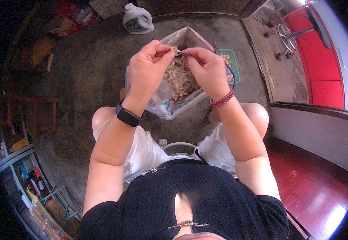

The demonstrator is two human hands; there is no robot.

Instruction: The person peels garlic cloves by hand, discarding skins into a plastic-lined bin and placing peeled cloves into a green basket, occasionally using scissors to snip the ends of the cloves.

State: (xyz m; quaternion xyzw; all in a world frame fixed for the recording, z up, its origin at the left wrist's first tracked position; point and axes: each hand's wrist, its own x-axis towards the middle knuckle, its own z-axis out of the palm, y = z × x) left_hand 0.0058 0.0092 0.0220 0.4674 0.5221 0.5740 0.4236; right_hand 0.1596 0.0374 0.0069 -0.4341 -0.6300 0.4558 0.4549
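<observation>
My left hand (149, 71) is closed, pinching a small tan garlic clove (175, 50) between thumb and fingertips. Right beside it, my right hand (207, 69) has its thumb and fingers pressed together at the clove's edge, by a pale shred of skin. Whether the right fingertips hold that shred or the clove itself is too small to make out. Both hands are raised over a box lined with clear plastic (158, 105), which holds a heap of dry, papery skins (181, 82). My wrists hide parts of the box's sides.
A green basket (237, 76) with several pale cloves stands just right of the box. Beyond the box is a white jug (137, 20). A wheeled stool (288, 38) stands at the far right, a wooden stool (42, 116) at the left, and shelves (30, 168) line the lower left.
</observation>
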